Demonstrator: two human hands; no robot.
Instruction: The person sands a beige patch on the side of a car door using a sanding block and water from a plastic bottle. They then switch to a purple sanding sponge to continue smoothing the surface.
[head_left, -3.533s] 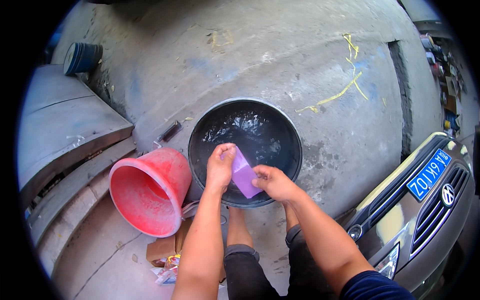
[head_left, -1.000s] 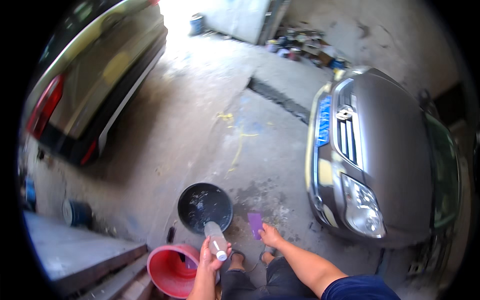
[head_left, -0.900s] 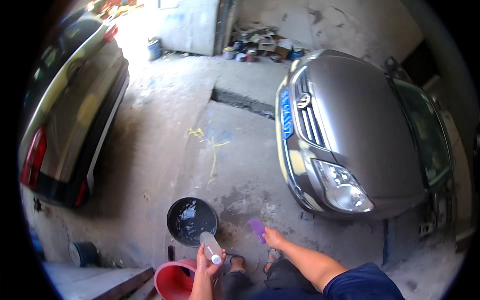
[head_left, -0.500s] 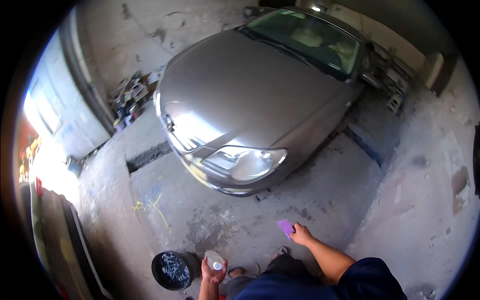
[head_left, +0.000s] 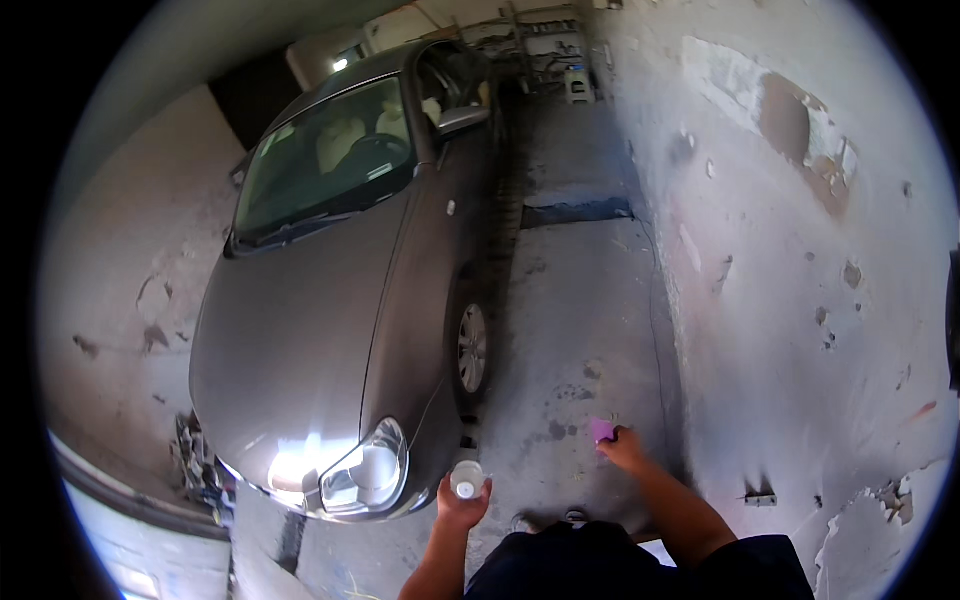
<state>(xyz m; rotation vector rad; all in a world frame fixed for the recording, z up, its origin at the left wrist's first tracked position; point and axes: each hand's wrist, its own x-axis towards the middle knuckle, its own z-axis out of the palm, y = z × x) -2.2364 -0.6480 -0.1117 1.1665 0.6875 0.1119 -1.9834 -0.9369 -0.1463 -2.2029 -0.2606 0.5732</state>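
In my left hand (head_left: 461,512) is a pale, translucent bottle (head_left: 466,472) with a round white cap, its top turned up toward me. My fingers wrap its sides near the front corner of a grey-brown car (head_left: 300,320). Just left of the bottle is the car's clear headlight (head_left: 370,475). Out to the right, my right hand (head_left: 626,450) pinches a thin, flat purple piece (head_left: 601,430) by its edge, over the concrete floor. What the purple piece is made of, I cannot make out.
A wall with peeling paint (head_left: 780,300) runs along my right. Between it and the car lies a concrete strip crossed by a dark floor slot (head_left: 575,213). A stool (head_left: 578,85) and shelving (head_left: 550,45) stand at the far end. Clutter (head_left: 200,465) lies left of the car's front.
My view has swung right and along the car's side; the black bucket has left the picture. Both hands keep their holds, and the bottle now appears beside the headlight.
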